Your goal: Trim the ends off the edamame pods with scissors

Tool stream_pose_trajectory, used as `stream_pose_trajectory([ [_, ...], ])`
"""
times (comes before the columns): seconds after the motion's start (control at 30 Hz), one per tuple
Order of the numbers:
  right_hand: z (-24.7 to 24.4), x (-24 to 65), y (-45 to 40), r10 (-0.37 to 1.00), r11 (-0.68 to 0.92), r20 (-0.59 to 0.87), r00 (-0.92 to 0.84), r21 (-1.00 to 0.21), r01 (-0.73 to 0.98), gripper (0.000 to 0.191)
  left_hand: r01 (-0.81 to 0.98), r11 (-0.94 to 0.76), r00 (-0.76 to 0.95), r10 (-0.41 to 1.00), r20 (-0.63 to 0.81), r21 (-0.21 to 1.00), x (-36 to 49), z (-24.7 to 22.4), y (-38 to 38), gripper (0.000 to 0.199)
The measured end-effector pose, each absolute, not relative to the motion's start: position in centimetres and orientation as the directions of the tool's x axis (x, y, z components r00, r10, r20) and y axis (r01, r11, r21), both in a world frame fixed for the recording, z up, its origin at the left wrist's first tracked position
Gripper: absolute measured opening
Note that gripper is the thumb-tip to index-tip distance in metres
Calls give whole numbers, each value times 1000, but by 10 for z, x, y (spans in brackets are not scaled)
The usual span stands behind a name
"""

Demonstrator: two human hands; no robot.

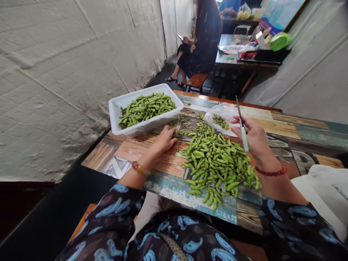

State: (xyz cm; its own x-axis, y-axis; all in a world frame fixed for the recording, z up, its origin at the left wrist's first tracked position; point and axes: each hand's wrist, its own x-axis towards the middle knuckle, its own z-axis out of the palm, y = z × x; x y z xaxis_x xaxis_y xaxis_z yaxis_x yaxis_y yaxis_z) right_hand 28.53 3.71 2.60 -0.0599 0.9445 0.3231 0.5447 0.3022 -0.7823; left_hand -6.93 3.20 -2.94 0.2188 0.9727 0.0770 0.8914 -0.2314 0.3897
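My left hand (165,139) rests low over the table beside the white tub, its fingers bent down near small green trimmings (182,133); whether anything is between the fingertips is too small to tell. A small knife (243,134) with a pale green handle is in my right hand (251,134), blade pointing up. Between my hands lies a loose pile of green bean pods (217,159). More pods (148,108) fill part of the white tub (146,127). A clear plastic bag (231,110) behind the pile has trimmings on it.
The patchwork-patterned table (163,159) runs off to the right. A white bag (318,192) lies at the right edge. Beyond the table, a person (208,40) sits on a wooden stool (197,79) with a phone. Another table (231,63) holds a green container (280,41). A pale wall stands left.
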Motion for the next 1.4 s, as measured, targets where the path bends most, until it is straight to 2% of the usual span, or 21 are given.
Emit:
stream_pose_trajectory([
  [0.2, 15, 287, -11, 959, 231, 278, 62, -886, 401, 45, 874, -301, 318, 948, 19, 381, -11, -23, 116, 37],
  [0.37, 8, 288, -22, 957, 177, 240, 161, -928, 327, 46, 823, -392, 448, 893, -46, 410, 29, -16, 147, 32],
  [0.57, 9, 288, -20, 964, 165, 222, 147, -931, 327, 48, 853, -349, 401, 914, -61, 389, 54, -15, 141, 56],
  [0.73, 2, 285, -22, 972, 177, 218, 83, -919, 352, 47, 784, -324, 411, 910, -51, 530, 50, -15, 146, 19],
  [0.87, 0, 282, -21, 964, 216, 256, 68, -910, 355, 47, 730, -242, 323, 946, -11, 639, 36, -16, 145, 8],
  [1.07, 16, 278, -14, 960, 261, 280, 5, -900, 348, 46, 560, -68, 170, 985, -35, 826, 18, -11, 123, 12],
  [1.2, 33, 275, -7, 941, 331, 332, -65, -866, 374, 43, 290, 80, 142, 982, -126, 954, 9, -2, 113, 14],
  [1.3, 42, 273, -3, 929, 367, 360, -86, -863, 347, 43, 75, 133, 141, 980, -142, 988, 6, 7, 111, 19],
  [1.4, 48, 272, -1, 925, 376, 376, -59, -875, 307, 41, 13, 141, 169, 975, -141, 990, 11, 16, 112, 21],
])
